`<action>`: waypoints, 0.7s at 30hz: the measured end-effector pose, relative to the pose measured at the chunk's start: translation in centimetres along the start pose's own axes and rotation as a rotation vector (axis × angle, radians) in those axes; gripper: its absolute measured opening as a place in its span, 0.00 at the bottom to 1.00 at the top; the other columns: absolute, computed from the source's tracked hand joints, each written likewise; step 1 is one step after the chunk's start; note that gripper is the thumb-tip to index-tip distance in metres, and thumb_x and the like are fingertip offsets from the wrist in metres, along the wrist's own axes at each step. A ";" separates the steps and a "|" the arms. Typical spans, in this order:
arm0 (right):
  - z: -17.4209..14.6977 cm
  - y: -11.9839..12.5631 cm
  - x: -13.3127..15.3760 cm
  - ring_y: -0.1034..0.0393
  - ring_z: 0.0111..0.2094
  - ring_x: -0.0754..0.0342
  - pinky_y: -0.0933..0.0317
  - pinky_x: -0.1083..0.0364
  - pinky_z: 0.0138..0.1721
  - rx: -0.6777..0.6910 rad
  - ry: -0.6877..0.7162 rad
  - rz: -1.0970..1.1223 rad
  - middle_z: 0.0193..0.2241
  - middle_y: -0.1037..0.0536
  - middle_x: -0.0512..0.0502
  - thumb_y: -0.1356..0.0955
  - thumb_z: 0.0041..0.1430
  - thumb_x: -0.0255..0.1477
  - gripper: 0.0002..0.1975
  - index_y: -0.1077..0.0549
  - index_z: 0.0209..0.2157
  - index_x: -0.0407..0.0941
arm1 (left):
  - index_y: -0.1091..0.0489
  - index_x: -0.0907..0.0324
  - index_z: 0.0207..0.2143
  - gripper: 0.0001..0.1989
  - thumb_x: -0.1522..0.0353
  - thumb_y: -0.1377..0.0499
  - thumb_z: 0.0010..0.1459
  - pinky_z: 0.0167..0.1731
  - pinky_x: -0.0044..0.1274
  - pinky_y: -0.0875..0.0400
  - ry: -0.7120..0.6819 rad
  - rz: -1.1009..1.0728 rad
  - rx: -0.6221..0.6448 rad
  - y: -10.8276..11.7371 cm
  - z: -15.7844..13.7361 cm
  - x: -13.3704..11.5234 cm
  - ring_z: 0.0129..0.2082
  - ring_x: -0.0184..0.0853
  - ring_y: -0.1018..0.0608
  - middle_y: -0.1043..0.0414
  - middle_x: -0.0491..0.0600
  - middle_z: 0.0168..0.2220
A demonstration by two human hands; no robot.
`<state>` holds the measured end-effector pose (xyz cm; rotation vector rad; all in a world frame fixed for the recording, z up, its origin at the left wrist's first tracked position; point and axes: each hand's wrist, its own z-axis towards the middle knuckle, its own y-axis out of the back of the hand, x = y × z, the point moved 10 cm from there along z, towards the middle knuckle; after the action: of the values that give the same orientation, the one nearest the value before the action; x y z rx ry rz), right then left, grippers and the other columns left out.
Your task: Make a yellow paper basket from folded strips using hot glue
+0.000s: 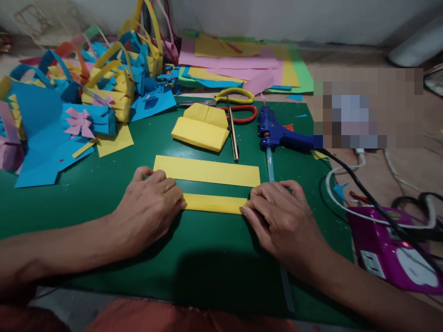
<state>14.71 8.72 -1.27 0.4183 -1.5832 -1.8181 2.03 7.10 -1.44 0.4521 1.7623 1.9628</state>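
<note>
A narrow folded yellow paper strip (214,204) lies across the green board (145,263) in front of me. My left hand (154,203) pinches its left end, and my right hand (277,212) pinches the right end between thumb and fingers. Just beyond it, a wider flat yellow paper strip (207,170) lies parallel, its left end beside my left knuckles. Farther back sits a folded yellow paper piece (200,131), with a pen (233,133) and scissors (238,96) beside it. A blue glue gun (273,129) rests at the right, its clear glue stick reaching toward my right hand.
Paper baskets (98,94) in several colours crowd the back left. Coloured paper sheets (231,60) are stacked at the back. On the right, a purple power strip (384,249) stands among black and white cables (363,180). Small paper scraps lie around the board.
</note>
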 end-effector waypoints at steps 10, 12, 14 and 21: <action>0.1 0.0 0.2 0.37 0.27 0.53 0.49 0.48 0.39 -0.028 0.017 -0.052 0.24 0.30 0.46 0.39 0.58 0.25 0.11 0.34 0.21 0.43 | 0.35 0.59 0.23 0.12 0.69 0.50 0.59 0.36 0.33 0.45 0.028 -0.022 0.044 -0.4 0.0 0.4 0.27 0.35 0.34 0.34 0.46 0.22; 0.1 0.0 0.3 0.37 0.27 0.53 0.49 0.47 0.39 -0.028 0.021 -0.062 0.23 0.30 0.46 0.39 0.58 0.26 0.12 0.34 0.21 0.43 | 0.35 0.59 0.22 0.13 0.70 0.50 0.59 0.35 0.33 0.44 0.020 -0.012 0.030 -0.3 0.1 0.3 0.26 0.35 0.34 0.34 0.46 0.21; 0.1 0.1 0.3 0.37 0.27 0.53 0.49 0.47 0.40 -0.030 0.028 -0.068 0.23 0.30 0.46 0.38 0.58 0.26 0.12 0.34 0.21 0.43 | 0.36 0.60 0.22 0.13 0.71 0.51 0.59 0.34 0.33 0.44 0.008 0.004 0.027 -0.2 0.1 0.2 0.26 0.35 0.34 0.34 0.47 0.21; 0.0 0.2 0.4 0.37 0.28 0.52 0.49 0.45 0.41 -0.034 0.025 -0.063 0.24 0.29 0.45 0.38 0.58 0.25 0.11 0.33 0.22 0.43 | 0.37 0.59 0.22 0.11 0.73 0.51 0.57 0.33 0.32 0.44 -0.002 0.013 0.053 -0.3 0.2 0.0 0.26 0.35 0.34 0.34 0.47 0.21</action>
<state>14.48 8.49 -1.04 0.4786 -1.5352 -1.8773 2.13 7.31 -1.75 0.4844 1.8179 1.9282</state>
